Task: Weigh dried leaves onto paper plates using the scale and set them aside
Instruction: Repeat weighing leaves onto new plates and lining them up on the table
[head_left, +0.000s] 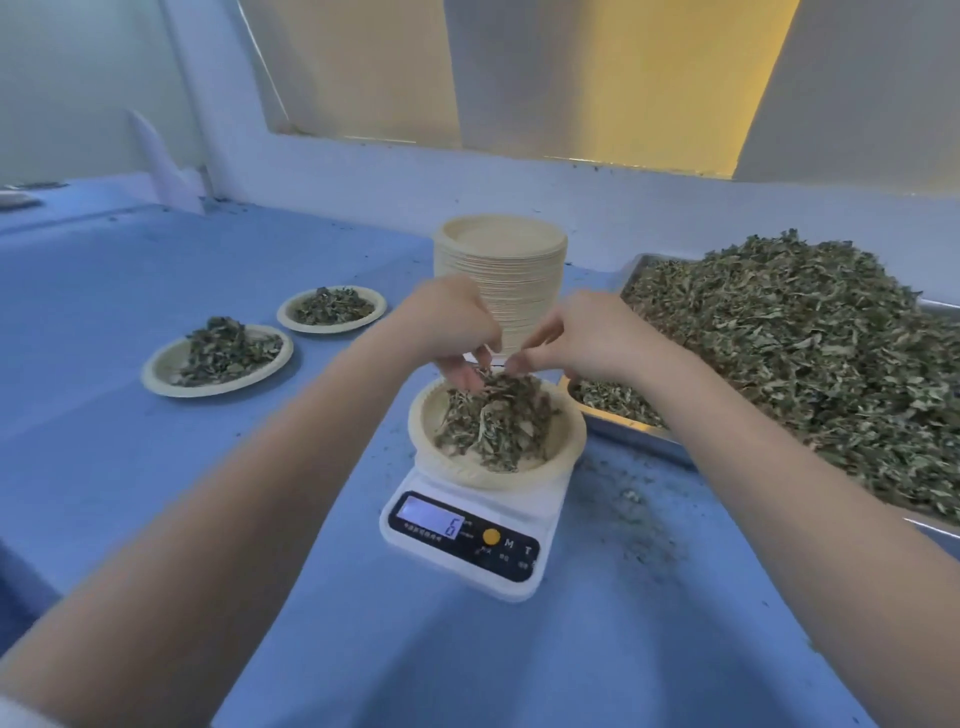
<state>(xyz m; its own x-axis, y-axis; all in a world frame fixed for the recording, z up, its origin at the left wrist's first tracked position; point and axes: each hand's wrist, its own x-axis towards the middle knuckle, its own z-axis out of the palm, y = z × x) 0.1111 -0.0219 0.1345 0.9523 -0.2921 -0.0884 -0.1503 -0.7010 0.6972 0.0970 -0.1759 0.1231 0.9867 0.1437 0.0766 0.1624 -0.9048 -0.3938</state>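
A white digital scale (467, 540) stands on the blue table and its display reads 6. On it sits a paper plate (563, 457) holding a heap of dried leaves (493, 421). Both hands hover just over the far side of that heap. My left hand (452, 327) has its fingers curled down into the leaves and pinches some. My right hand (576, 338) pinches leaves with its fingertips, close beside the left. A large pile of dried leaves (795, 353) fills a metal tray (623, 423) to the right of the scale.
A tall stack of paper plates (501, 270) stands behind the scale, partly hidden by my hands. Two filled paper plates lie at the left, the nearer plate (156, 374) and the farther plate (376, 306). Leaf crumbs (628, 525) are scattered right of the scale.
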